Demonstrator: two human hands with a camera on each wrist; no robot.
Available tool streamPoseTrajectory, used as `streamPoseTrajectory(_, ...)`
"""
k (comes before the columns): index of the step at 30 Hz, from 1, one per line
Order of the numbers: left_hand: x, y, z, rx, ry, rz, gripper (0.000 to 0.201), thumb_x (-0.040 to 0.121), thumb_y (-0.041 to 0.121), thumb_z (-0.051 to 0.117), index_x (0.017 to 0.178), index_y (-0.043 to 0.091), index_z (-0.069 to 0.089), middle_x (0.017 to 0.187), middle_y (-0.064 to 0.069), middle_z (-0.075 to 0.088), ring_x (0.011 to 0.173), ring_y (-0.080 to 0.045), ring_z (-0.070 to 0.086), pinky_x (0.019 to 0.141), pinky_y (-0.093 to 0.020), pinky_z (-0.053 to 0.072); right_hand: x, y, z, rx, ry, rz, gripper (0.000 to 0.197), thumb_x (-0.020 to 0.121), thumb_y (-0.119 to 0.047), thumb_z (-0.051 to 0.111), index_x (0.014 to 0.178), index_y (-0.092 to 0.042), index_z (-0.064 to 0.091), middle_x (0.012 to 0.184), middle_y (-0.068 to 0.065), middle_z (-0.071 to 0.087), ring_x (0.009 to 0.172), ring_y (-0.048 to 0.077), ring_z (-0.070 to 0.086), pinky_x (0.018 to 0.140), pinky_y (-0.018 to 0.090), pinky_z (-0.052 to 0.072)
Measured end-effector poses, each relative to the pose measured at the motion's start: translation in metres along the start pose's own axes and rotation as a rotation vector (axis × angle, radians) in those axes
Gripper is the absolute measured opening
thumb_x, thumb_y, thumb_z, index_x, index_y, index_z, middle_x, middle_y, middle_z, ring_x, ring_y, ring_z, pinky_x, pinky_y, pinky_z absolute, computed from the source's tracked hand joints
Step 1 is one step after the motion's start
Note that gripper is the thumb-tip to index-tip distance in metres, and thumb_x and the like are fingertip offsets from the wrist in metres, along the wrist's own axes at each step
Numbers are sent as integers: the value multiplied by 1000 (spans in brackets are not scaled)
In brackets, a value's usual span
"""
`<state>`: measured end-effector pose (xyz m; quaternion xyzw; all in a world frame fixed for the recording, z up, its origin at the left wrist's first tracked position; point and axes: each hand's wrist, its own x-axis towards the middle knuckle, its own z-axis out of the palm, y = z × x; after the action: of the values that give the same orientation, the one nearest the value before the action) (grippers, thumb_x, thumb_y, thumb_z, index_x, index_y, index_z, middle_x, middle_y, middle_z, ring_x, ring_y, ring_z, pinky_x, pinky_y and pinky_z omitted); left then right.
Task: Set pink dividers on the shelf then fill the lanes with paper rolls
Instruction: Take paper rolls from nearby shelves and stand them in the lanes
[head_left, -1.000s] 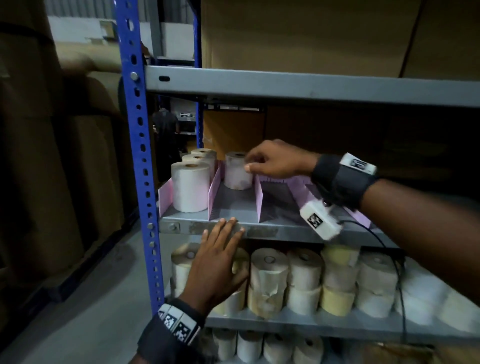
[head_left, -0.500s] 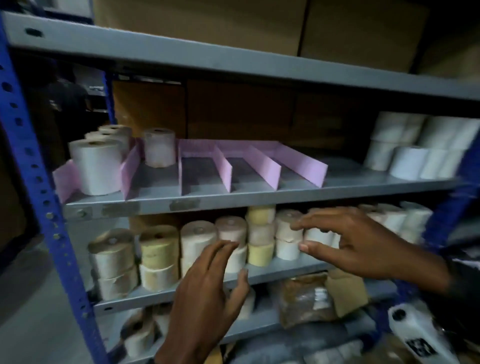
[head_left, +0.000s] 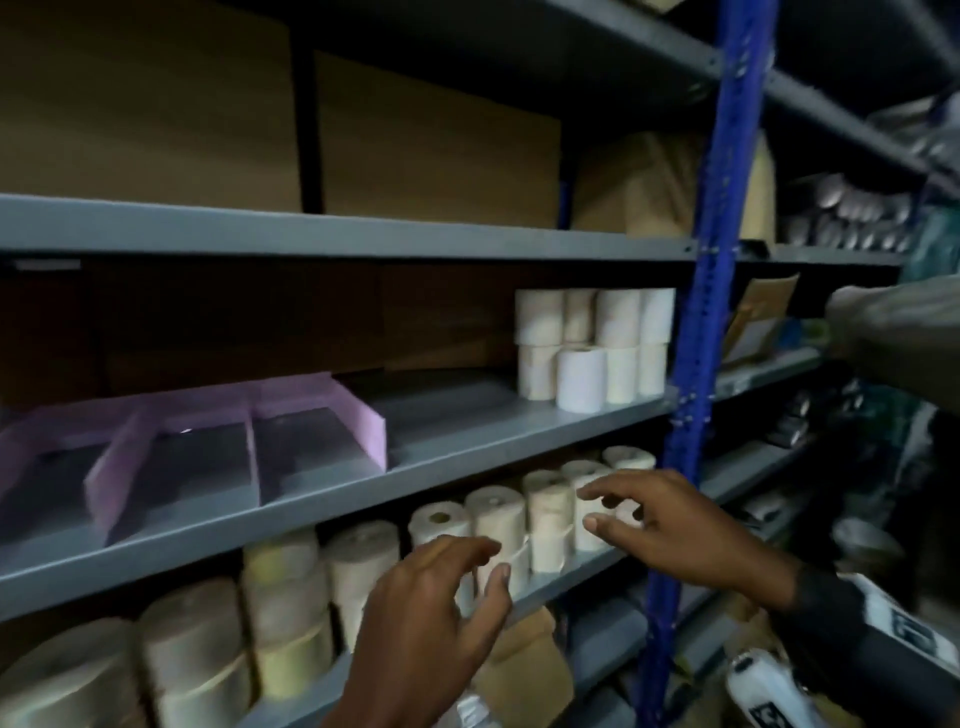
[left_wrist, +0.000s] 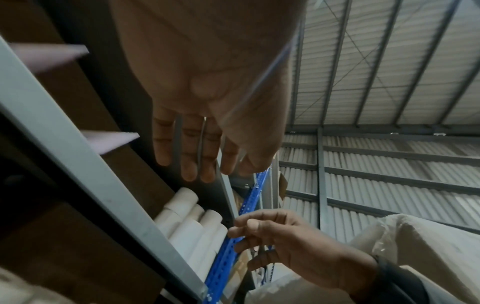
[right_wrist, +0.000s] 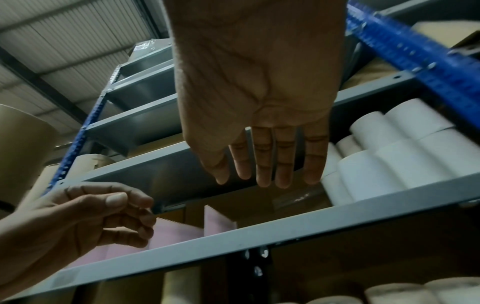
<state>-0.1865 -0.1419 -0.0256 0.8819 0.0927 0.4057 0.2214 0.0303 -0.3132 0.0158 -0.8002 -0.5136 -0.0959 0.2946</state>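
Both hands are being held empty before the lower rolls.

The left hand (head_left: 441, 613) is being held with fingers loosely bent, nothing gripped; the right hand (head_left: 670, 525) is being held likewise, fingers spread and relaxed, in front of the rolls (head_left: 493, 514) on the lower shelf; the pink dividers (head_left: 239, 441) are being kept upright on the shelf (head_left: 467, 436) above, their visible lanes holding nothing; white rolls (head_left: 592, 348) are being stored stacked at that shelf's right end, beside the blue post (head_left: 701, 312).
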Motion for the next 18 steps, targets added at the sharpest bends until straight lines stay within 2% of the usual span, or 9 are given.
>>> streamPoseTrajectory(3,45,14,50,-24,-28,-17,34,87,56,56,104,34,77,95,20,72,90,0,67,79,-28,56,14,47,-16,-2,54,13,33,80,-57,63,108,-41,70,97,-31,66,88,-10,62,65,2,41)
streamPoseTrajectory(4,59,17,64,-28,-30,-19,34,87,54,58,107,34,76,96,20,72,92,1,67,81,-27,55,20,60,-21,-5,61,18,31,82,-52,66,109,-38,71,99,-28,67,90,-10,61,67,0,38)
streamPoseTrajectory(6,87,22,92,-53,-30,-21,33,88,51,62,113,34,73,97,20,73,94,2,66,85,-24,53,33,84,-31,-12,70,23,34,83,-47,67,112,-30,72,107,-20,70,96,-8,62,76,3,41)
streamPoseTrajectory(8,113,20,118,-71,-37,-34,33,90,48,66,119,31,71,103,18,74,99,-1,67,89,-29,54,50,105,-40,-8,98,22,35,83,-45,67,112,-25,73,108,-14,70,100,-3,63,85,15,47)
streamPoseTrajectory(9,124,17,128,-66,-39,-49,33,91,46,68,120,30,70,106,16,74,102,-4,68,90,-32,55,58,112,-44,-8,120,25,33,84,-41,69,111,-23,73,108,-13,70,99,-1,63,85,18,48)
streamPoseTrajectory(12,158,4,157,-72,-36,-99,38,93,46,69,127,28,66,120,9,72,110,-9,66,94,-31,54,87,131,-51,-31,182,54,33,86,-38,70,116,-24,70,113,-12,67,103,1,60,84,19,46)
streamPoseTrajectory(14,180,-5,176,-64,-47,-119,48,95,48,65,136,24,60,132,5,66,120,-12,60,99,-26,48,109,142,-52,-53,198,54,36,87,-39,68,120,-25,68,121,-10,65,112,5,58,90,20,45)
streamPoseTrajectory(16,204,-13,192,-70,-48,-139,56,96,51,63,143,21,54,138,2,61,126,-15,56,98,-24,42,133,151,-55,-100,186,28,39,89,-40,67,124,-23,66,126,-6,64,118,9,56,93,20,40)
streamPoseTrajectory(18,225,-21,208,-90,-30,-152,61,95,52,63,146,20,50,142,-1,58,128,-18,54,98,-26,41,158,161,-59,-154,167,16,42,90,-42,66,127,-22,63,129,-5,62,120,10,55,89,16,35)
